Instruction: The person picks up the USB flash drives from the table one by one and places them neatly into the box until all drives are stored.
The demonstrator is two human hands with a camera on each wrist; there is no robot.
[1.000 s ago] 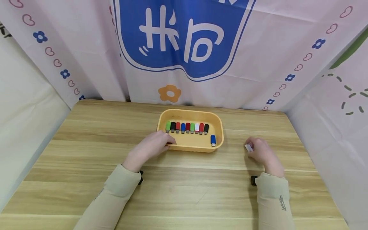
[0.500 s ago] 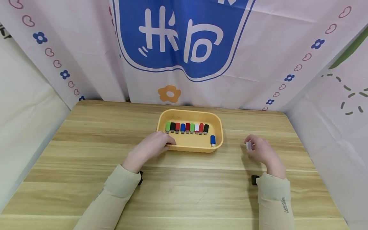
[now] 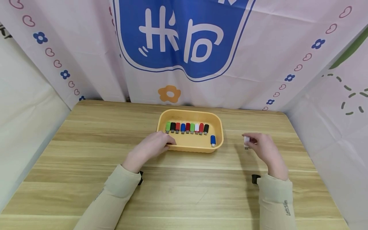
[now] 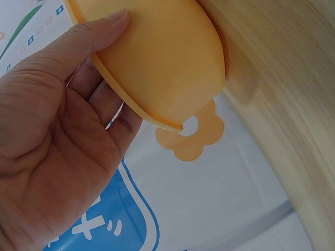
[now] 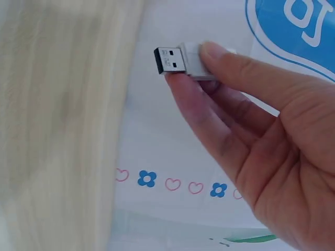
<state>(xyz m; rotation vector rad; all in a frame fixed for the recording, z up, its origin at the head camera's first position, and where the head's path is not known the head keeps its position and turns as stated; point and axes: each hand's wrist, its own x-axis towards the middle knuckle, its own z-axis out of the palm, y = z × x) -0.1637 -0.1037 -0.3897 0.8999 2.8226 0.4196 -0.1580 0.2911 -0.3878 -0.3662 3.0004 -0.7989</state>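
Note:
My left hand (image 3: 148, 148) grips the near left rim of a yellow plastic tray (image 3: 189, 140), thumb inside and fingers outside in the left wrist view. Right of the tray, my right hand (image 3: 265, 150) pinches a white USB stick (image 5: 196, 61) between thumb and fingers. Its metal plug points away from the palm in the right wrist view, and toward the near side in the head view. Along the tray's back lies a row of USB sticks in green, black, red, blue and white. One blue USB stick (image 3: 213, 140) lies apart at the front right.
The tray stands on a wood-grain table (image 3: 184, 191), near its back edge. Behind the table hangs a white cloth (image 3: 244, 89) with a blue emblem and flowers. More white cloth closes off the left and right sides.
My right hand has risen a little and turned the white USB stick, so its plug now shows below the fingers in the head view. The left hand and tray stay put.

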